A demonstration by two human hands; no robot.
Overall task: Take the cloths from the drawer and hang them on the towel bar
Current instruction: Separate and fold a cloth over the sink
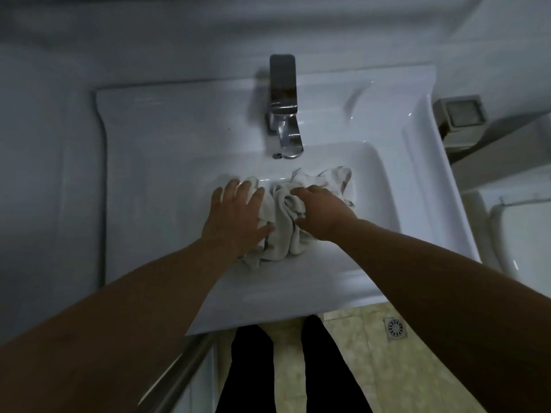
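A crumpled white cloth (283,222) lies bunched in the basin of the white sink (387,186). My left hand (235,213) lies flat on the cloth's left part with spread, straight fingers. My right hand (319,213) is on the cloth's right part, its fingers curled into the folds and gripping the fabric. How many cloths make up the bundle is not clear. A metal bar (179,380) runs along the front of the cabinet below the sink, at the lower left.
A chrome faucet (284,114) stands behind the basin. A toilet (518,234) is at the right, with a square metal fixture (460,111) on the wall above it. A floor drain (396,328) sits in the tiled floor. My legs stand below the sink's front edge.
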